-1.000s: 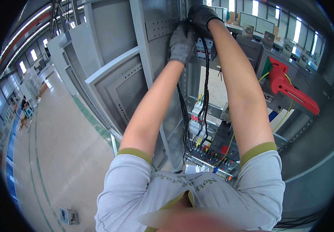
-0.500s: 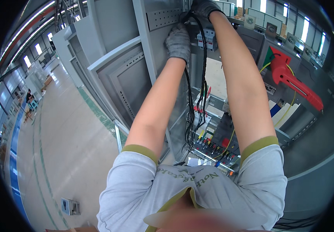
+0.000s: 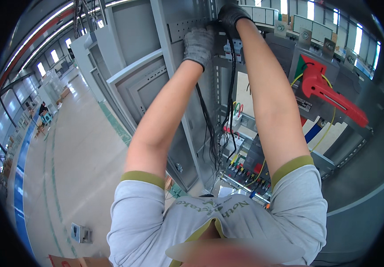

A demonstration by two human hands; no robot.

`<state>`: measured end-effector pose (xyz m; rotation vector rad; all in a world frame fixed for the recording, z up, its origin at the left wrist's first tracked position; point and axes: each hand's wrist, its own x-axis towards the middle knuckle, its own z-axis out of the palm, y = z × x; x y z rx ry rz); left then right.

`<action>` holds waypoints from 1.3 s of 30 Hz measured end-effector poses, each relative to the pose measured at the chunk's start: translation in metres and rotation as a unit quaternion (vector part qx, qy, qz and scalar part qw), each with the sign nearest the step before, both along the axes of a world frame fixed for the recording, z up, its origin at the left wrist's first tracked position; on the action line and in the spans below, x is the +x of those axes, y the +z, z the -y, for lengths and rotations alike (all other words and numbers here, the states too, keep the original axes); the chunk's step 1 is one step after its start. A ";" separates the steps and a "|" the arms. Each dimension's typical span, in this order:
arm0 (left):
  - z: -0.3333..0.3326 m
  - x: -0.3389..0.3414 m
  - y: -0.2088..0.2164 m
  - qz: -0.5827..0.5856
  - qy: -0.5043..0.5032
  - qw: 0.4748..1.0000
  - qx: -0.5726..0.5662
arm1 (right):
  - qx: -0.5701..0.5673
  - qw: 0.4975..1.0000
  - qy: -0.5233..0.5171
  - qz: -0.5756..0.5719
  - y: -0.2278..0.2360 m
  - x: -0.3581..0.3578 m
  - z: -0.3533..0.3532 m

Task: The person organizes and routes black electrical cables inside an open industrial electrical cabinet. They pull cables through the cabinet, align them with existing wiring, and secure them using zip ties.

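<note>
Both hands wear grey work gloves and are raised inside an open metal cabinet. My left hand (image 3: 198,46) is closed round black cables (image 3: 206,113), whose loose ends hang below it into the cabinet. Higher up and to the right, my right hand (image 3: 233,16) curls on the same dark bundle, its fingertips partly hidden. Another black strand drops from between the hands, in front of a small white-and-grey breaker (image 3: 233,51). A perforated grey plate (image 3: 181,30) lies just left of my left hand.
A red handle (image 3: 334,95) juts out on the right, with a yellow-green wire (image 3: 333,127) beside it. Terminals with coloured wires (image 3: 245,173) sit low in the cabinet. The cabinet door (image 3: 149,89) stands at left. A small metal box (image 3: 81,233) rests on the floor.
My left hand has moved left and slightly down, away from my right hand, pulling some cables leftward. My right hand stays near the top. The view has shifted slightly.
</note>
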<state>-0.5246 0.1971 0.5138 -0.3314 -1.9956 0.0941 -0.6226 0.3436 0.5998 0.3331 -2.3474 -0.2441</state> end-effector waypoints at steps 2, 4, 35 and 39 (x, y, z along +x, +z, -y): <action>0.007 -0.001 0.002 -0.015 0.026 0.999 -0.046 | -0.120 0.990 0.034 0.058 0.005 0.040 0.009; 0.008 0.000 0.008 0.037 0.049 0.998 -0.033 | -0.213 0.972 0.062 0.077 0.003 0.074 0.016; 0.004 -0.037 0.122 0.015 -0.093 0.995 -0.025 | -0.070 0.986 0.136 0.071 0.012 0.033 -0.007; 0.004 -0.062 0.116 -0.137 -0.026 0.983 -0.116 | -0.021 0.990 0.099 0.102 0.020 0.036 -0.013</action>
